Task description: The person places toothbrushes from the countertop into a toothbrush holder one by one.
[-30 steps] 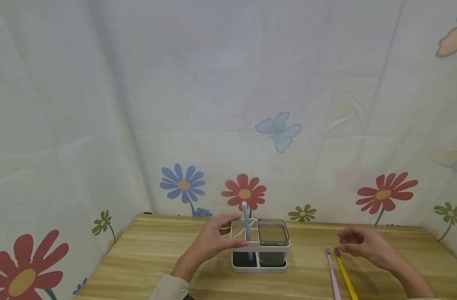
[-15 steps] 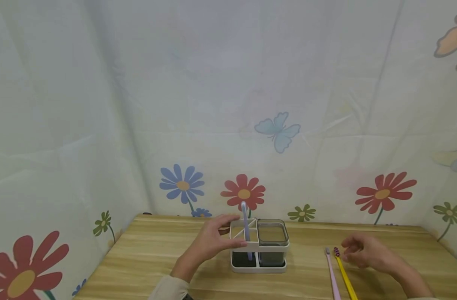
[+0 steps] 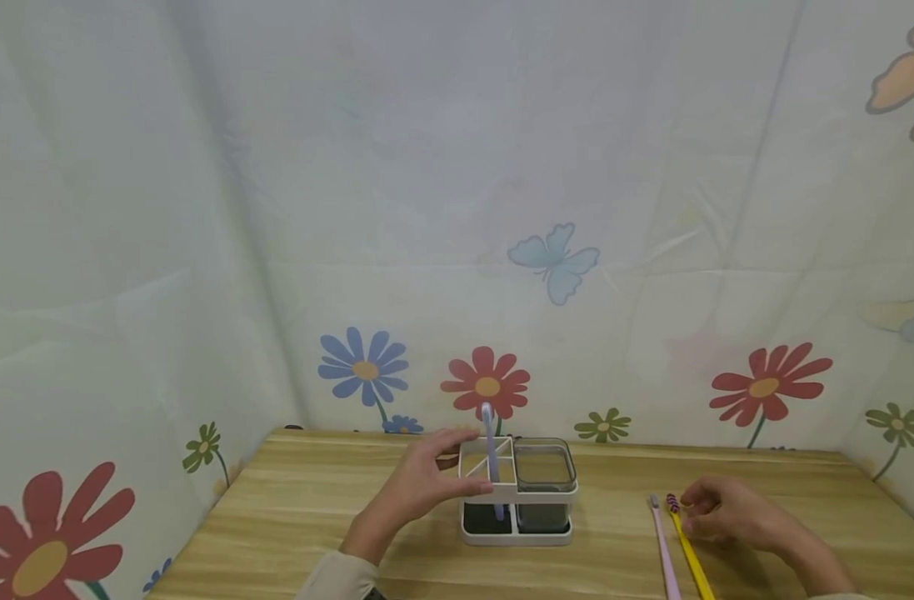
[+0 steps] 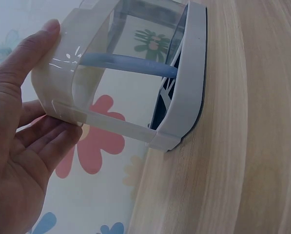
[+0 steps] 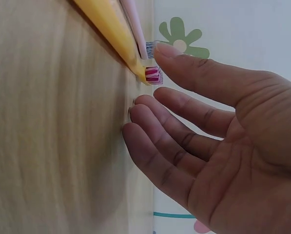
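My left hand (image 3: 415, 482) grips the left side of a white toothbrush holder (image 3: 542, 496), thumb on the front of its upper frame and fingers behind. In the left wrist view the holder's base (image 4: 194, 92) rests on the wood. A bluish-purple toothbrush (image 3: 489, 425) leans upright in the divided left half; a clear grey cup (image 3: 544, 518) fills the right half. On the table at right lie a pink toothbrush (image 3: 664, 550) and a yellow toothbrush (image 3: 694, 558). Beside the yellow one's striped bristles (image 5: 154, 75) hovers my right hand (image 3: 734, 512), fingers loosely bent, holding nothing.
The wooden table (image 3: 599, 567) ends at the back against a white curtain (image 3: 636, 358) printed with flowers and butterflies. Table surface lies between the holder and the two loose toothbrushes.
My right hand has shifted slightly right and down beside the yellow toothbrush's head. My left hand and the holder stay in place.
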`<act>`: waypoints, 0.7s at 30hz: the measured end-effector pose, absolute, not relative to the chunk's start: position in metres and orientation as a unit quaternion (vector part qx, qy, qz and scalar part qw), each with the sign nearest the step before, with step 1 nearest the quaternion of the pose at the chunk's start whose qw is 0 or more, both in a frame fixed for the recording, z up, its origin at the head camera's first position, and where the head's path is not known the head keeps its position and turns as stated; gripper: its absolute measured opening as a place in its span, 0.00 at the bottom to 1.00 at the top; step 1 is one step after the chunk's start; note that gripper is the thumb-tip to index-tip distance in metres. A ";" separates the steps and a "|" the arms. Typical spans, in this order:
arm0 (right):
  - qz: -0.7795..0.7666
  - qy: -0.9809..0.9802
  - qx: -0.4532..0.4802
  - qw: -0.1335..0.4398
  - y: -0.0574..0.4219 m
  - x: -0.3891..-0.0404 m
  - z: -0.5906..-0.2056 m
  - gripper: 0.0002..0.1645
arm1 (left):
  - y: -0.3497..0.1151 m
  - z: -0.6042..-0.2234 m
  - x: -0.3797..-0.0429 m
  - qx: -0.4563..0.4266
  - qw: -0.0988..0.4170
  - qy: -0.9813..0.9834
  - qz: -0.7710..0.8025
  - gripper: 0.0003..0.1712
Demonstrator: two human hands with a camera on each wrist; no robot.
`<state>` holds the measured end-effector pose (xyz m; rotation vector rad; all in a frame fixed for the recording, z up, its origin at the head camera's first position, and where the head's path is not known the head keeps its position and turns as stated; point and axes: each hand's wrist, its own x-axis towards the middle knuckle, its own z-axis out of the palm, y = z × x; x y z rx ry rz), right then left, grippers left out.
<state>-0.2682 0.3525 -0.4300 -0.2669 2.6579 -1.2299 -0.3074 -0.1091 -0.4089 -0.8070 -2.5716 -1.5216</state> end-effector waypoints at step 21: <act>-0.392 0.915 -0.044 0.091 0.341 -0.271 -0.440 0.19 | -0.110 -0.412 -0.310 -0.265 0.024 -0.826 -0.496 0.44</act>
